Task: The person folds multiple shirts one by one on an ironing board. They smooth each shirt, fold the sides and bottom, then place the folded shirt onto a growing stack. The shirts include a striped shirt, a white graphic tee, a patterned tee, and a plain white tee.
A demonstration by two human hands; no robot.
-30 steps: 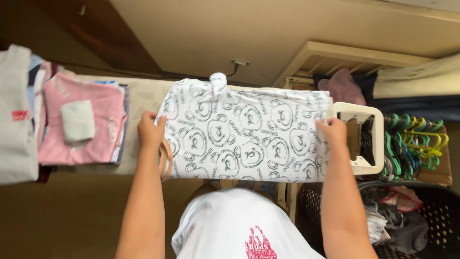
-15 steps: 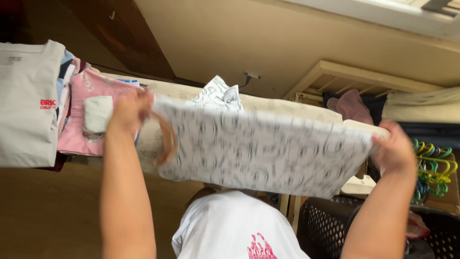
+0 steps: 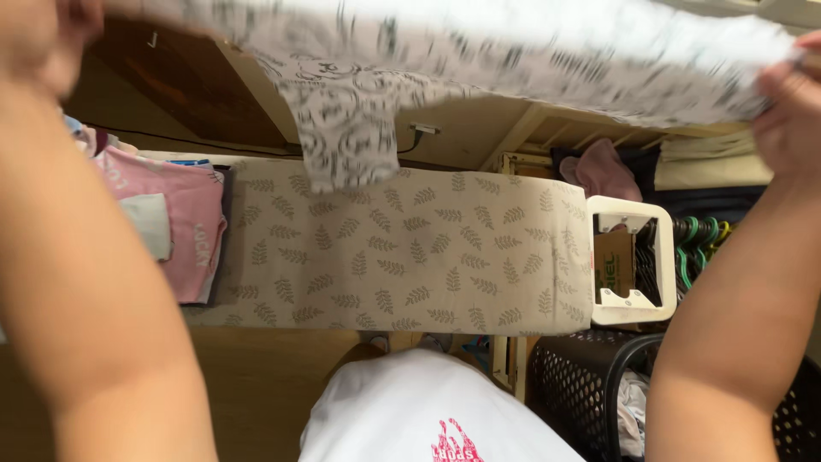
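**Inspector:** Status of the work, largest item first.

**Assistant:** The white printed garment [image 3: 479, 51] is off the board and stretched across the top of the view between both raised hands. It is blurred; one flap, seemingly a sleeve, hangs down from it over the far edge of the ironing board [image 3: 410, 257]. Judging by this, the garment is not yet folded or stacked. The folded pink shirt [image 3: 184, 218] on the pile at the board's left end suggests part of the laundry is already done.

**Inspector:** The hands?

**Assistant:** The right hand [image 3: 791, 107] is closed, fingers pinching the garment's right edge. The left hand [image 3: 51, 30] sits at the garment's left end, but it is too near the lens and too blurred: whether it grips I cannot tell.

**Inspector:** Surface and room?

**Assistant:** The board carries a beige cover with a leaf pattern, and its middle is bare cloth. A white iron rest [image 3: 633, 261] closes its right end. Below that stands a black perforated laundry basket [image 3: 590, 385] with clothes in it. Coloured hangers [image 3: 705, 235] show just beyond the rest. Behind the board runs a cream wall, with a pale wooden frame [image 3: 547, 128] draped with a pink cloth.
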